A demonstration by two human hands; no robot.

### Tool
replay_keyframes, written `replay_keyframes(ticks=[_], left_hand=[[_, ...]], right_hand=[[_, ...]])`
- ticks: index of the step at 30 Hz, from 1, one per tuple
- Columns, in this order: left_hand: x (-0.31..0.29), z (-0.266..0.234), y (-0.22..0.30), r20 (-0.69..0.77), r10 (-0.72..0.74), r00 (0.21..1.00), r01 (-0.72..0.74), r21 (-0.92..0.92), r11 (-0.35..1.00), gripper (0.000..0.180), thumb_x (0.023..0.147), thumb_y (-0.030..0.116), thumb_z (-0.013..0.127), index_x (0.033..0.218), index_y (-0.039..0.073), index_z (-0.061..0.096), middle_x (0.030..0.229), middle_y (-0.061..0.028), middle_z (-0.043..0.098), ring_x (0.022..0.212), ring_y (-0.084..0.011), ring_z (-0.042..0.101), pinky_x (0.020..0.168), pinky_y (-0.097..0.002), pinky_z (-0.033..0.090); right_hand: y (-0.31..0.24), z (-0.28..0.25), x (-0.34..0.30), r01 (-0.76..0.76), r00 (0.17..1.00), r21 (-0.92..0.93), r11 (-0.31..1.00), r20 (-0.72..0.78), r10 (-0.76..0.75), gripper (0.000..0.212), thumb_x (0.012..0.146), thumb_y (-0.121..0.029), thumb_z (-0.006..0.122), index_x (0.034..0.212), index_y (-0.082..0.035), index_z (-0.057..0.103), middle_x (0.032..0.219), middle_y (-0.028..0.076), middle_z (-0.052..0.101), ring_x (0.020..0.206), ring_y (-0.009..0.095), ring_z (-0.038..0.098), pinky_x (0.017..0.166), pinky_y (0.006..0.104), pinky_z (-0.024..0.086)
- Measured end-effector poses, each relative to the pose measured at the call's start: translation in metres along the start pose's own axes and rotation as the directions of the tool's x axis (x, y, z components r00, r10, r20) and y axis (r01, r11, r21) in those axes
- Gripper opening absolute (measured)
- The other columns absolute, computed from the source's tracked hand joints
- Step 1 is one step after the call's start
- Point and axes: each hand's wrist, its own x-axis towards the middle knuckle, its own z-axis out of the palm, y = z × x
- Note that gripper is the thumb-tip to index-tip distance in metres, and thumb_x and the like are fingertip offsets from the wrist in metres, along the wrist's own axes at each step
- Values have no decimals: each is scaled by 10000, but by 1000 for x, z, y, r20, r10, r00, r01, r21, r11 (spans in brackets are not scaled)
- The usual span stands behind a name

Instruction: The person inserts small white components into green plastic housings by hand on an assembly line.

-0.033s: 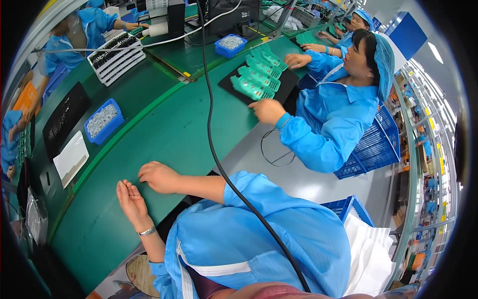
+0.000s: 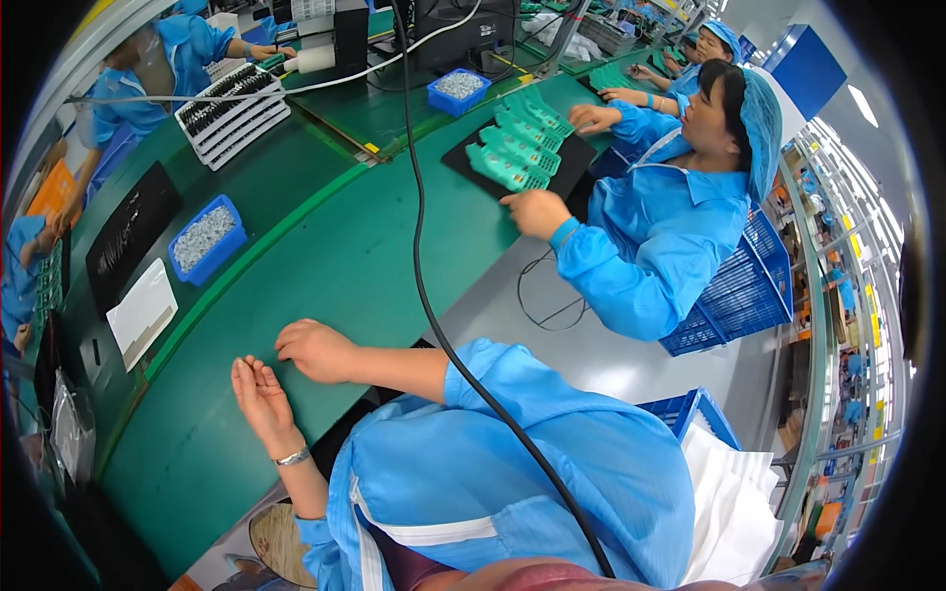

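Observation:
My left hand (image 2: 262, 402) rests on its side at the edge of the green bench (image 2: 325, 246), palm turned inward and fingers loosely stretched. It holds nothing, and a silvery bracelet (image 2: 292, 457) circles its wrist. Close beside it, my right hand (image 2: 317, 352) lies back up on the bench, fingers slightly bent and fingertips toward the left hand. Nothing shows in it, though its palm is hidden. To the right, a co-worker's hands (image 2: 538, 214) are at a black tray (image 2: 572, 169) bearing several green plastic shells (image 2: 507, 165).
A black cable (image 2: 418, 222) hangs across the view. Beyond the green rail stand a blue bin of small clear parts (image 2: 206, 239), a white sheet (image 2: 141, 313), a black mat (image 2: 131, 236) and a white rack (image 2: 233, 115). Blue crates (image 2: 729, 286) stand behind the co-worker.
The black tray with the green shells has shifted slightly to the right, along with the co-worker's near hand. Both my hands have stayed in place.

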Motion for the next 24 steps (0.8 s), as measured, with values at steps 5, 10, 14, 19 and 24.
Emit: replay_keyframes(ticks=[5,10,14,19,24], left_hand=[[1,-9,-1,76,14,997,-13,-12,1000,189,884,104,526,1046,9,502,910,-59,583,776,-94,558,691,-197,480],[1,1,1,-61,-28,998,31,53,998,173,883,100,526,1032,12,514,871,-51,590,756,-91,561,692,-195,490],[5,1,-3,-50,-42,998,43,35,998,177,887,105,520,1038,13,514,875,-51,593,759,-92,567,695,-194,494],[9,-1,-5,14,-49,999,48,18,999,164,889,135,525,1013,26,528,903,-46,585,778,-80,561,686,-194,485],[8,0,-9,-4,-28,1000,28,62,998,163,894,118,511,1023,19,520,914,-57,580,776,-87,558,680,-199,486]], right_hand=[[-3,2,-1,-15,1000,9,1000,-3,15,181,643,-3,546,787,-29,654,914,92,621,959,247,543,849,385,413],[-1,1,4,-2,1000,26,1000,-18,3,183,640,-2,545,786,-26,652,906,93,622,955,250,545,839,385,417],[5,-2,4,-22,999,26,999,-24,23,182,635,-3,546,783,-24,650,898,92,623,949,250,546,834,388,418],[10,-2,5,-16,1000,72,997,-18,18,189,639,12,550,803,-20,640,904,84,619,965,247,543,856,389,417],[7,-7,2,-49,999,88,995,-9,50,185,639,12,549,800,-17,635,898,85,617,964,250,543,862,391,413]])
